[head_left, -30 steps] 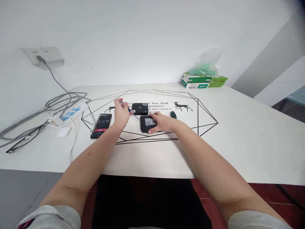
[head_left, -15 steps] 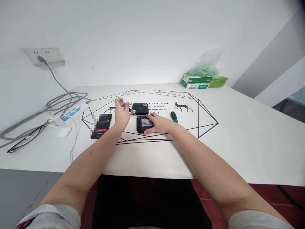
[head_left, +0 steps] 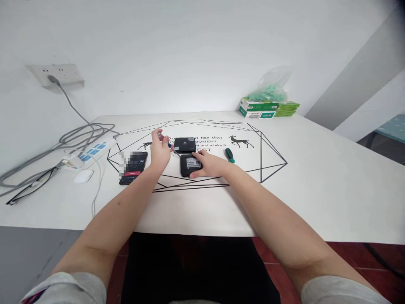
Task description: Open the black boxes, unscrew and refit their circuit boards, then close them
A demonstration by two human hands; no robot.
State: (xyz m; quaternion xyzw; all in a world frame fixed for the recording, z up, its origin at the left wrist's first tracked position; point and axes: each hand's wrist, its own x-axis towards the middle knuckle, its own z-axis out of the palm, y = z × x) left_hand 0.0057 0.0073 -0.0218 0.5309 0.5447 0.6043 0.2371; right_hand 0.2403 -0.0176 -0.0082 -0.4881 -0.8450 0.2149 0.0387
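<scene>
My left hand is closed around the handle of a screwdriver, whose thin shaft slants down to the right. Its tip is at the upper left corner of a black, flat, square device with a white label. My right hand grips that device from its right side, thumb at the near edge and fingers at the far edge. Just behind it lies a second black square piece with small stickers. A green and black screwdriver rests on the table to the right of my right hand.
A phone with a lit screen lies beside my left forearm. Farther left are a power strip, a white mouse-shaped object, glasses and looped grey cables. Green and white boxes topped by a plastic bag stand at the back right.
The camera view has shifted slightly. My left hand and the screwdriver have tilted or moved a little, the tip staying near the device's corner. My right hand keeps its hold.
</scene>
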